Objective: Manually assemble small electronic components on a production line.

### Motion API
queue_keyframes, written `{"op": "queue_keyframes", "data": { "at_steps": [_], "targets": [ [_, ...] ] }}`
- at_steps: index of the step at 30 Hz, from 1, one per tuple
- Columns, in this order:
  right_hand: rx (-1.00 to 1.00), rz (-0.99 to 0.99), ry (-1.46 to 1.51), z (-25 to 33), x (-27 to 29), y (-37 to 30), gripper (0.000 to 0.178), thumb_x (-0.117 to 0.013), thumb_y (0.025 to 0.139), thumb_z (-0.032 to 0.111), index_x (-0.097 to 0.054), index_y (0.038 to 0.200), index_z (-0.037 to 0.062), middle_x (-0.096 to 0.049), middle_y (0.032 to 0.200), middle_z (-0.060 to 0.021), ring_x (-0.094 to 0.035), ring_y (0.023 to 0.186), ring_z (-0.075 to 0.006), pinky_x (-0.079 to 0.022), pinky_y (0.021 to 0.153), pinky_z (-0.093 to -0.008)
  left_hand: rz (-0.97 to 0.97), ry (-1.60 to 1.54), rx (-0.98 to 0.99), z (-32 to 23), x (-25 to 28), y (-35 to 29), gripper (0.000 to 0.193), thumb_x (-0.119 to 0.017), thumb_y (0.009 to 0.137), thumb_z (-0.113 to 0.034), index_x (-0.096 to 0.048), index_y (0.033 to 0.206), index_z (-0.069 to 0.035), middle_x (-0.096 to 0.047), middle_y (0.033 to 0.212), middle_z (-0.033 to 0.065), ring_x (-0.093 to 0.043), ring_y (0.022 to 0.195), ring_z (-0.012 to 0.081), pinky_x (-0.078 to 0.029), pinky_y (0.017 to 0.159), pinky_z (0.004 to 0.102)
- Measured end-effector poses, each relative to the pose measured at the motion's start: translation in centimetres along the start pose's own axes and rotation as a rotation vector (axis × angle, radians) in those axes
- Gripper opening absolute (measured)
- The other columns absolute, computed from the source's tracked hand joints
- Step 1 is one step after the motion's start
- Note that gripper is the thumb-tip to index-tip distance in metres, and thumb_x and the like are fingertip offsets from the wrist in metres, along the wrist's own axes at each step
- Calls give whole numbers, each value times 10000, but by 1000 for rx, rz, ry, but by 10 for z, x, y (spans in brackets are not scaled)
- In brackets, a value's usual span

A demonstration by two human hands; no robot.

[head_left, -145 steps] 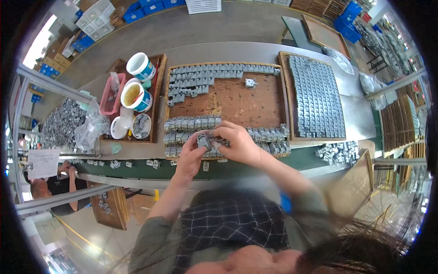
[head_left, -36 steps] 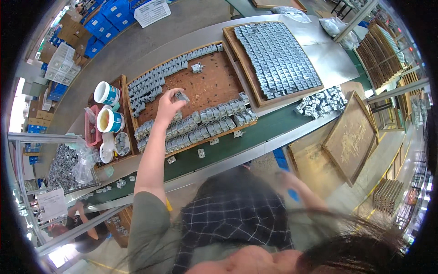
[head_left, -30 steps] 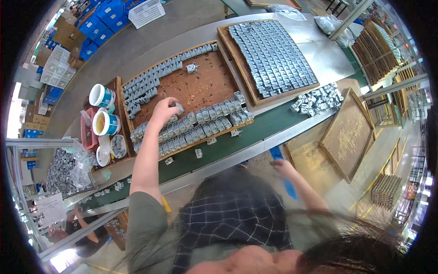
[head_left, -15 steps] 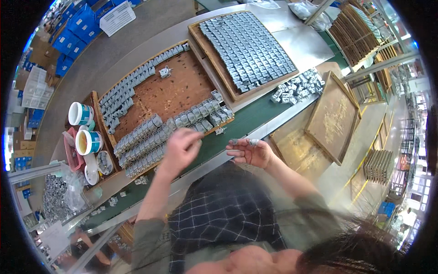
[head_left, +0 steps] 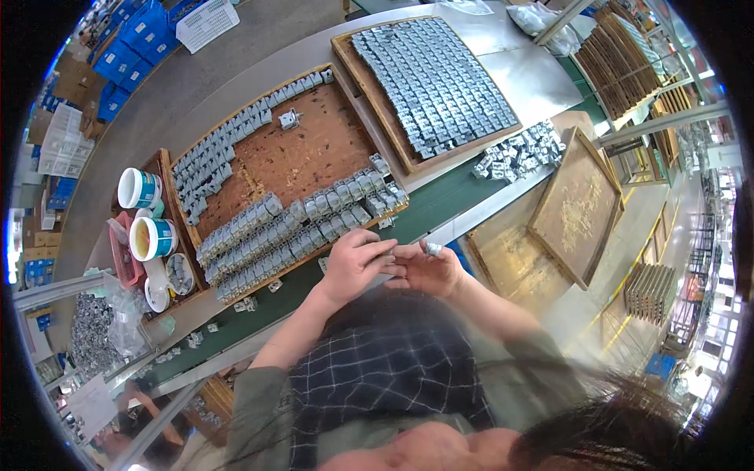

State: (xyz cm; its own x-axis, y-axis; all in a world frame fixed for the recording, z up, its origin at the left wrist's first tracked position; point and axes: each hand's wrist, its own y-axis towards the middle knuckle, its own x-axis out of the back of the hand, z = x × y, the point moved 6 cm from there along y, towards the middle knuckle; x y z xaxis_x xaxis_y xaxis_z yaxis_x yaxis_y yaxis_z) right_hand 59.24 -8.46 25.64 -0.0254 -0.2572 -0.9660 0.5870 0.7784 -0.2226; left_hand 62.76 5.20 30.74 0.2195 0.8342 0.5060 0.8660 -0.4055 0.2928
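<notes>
My left hand and my right hand meet at the fingertips over the near edge of the green conveyor belt. The left fingers are pressed together against those of the right; anything between them is too small or hidden to make out. At a raised finger of the right hand shows a small grey-white patch, a wrap or a little part. Just beyond the left hand lies a wooden tray with rows of small grey metal parts and one loose metal part on its bare boards.
Farther back is a second tray packed with metal parts. A loose pile of parts lies on the belt. Wooden trays lean at right. White tubs and a pink basket stand at left.
My left hand has come right and toward me, away from the tray, to touch the right hand. The right hand's fingers have drawn in from being stretched out.
</notes>
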Motion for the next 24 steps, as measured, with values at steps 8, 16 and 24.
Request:
{"op": "queue_keyframes", "data": {
  "at_steps": [8,16,24],
  "targets": [
    [-31,-14,-49,12,-7,-5,681,-486,874,525,-464,1328,19,-347,1434,-196,-330,1335,-329,-346,1032,-454,-238,-259,383,42,33,-54,80,-659,803,-50,-671,872,-10,-606,811,81,-572,730,171,-438,651,271],
    [-101,10,-114,14,-11,20,648,-473,885,505,-471,1328,32,-349,1435,-190,-337,1333,-328,-338,1038,-453,-299,-230,606,52,54,-118,106,-687,759,-51,-654,849,-6,-584,782,69,-553,715,179,-429,661,281],
    [-273,76,-373,-18,-25,56,615,-552,854,432,-454,1341,70,-411,1408,-132,-385,1303,-299,-339,1022,-443,-362,-48,282,-3,73,-67,236,-708,710,-26,-649,938,-41,-612,810,96,-598,758,239,-471,646,335]
  ]
}}
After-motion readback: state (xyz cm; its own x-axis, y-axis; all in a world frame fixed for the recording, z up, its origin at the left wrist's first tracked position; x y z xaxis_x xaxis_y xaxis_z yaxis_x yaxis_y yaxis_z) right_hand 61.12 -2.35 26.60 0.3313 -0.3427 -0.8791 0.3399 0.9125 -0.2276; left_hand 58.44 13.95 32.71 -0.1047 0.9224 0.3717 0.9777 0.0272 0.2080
